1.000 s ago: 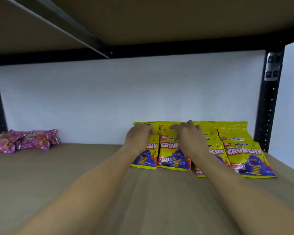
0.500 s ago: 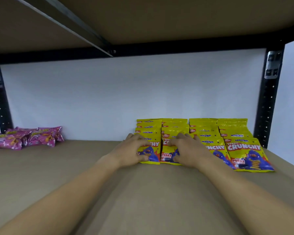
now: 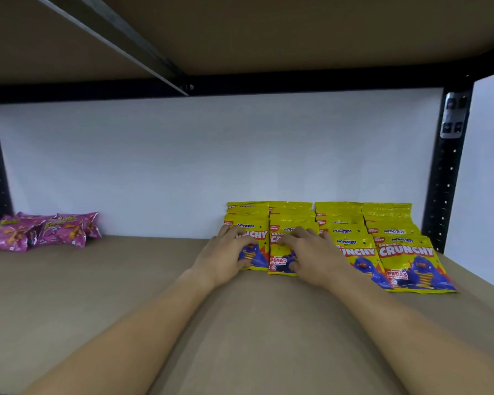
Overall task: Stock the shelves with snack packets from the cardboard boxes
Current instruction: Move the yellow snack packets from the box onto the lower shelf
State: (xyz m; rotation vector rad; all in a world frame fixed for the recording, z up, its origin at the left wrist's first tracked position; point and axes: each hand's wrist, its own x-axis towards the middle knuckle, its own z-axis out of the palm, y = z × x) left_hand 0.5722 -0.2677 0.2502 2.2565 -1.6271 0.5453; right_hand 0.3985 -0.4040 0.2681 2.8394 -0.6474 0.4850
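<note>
A flat brown shelf board (image 3: 126, 309) is framed by black perforated uprights (image 3: 442, 195) at the rear corners. Four overlapping rows of yellow snack packets (image 3: 405, 260) are laid flat on its right rear area, reaching back to the white wall. A cluster of pink snack packets (image 3: 40, 232) is laid at the left rear, well apart from the yellow rows.

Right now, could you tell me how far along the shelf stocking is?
Done: four columns of yellow packets lie overlapped at the shelf's right end, and pink packets sit at the far left. In hand: the left hand and right hand rest on the two left columns, apparently squaring them. Left: the bare shelf board between the groups; no boxes are in view.
</note>
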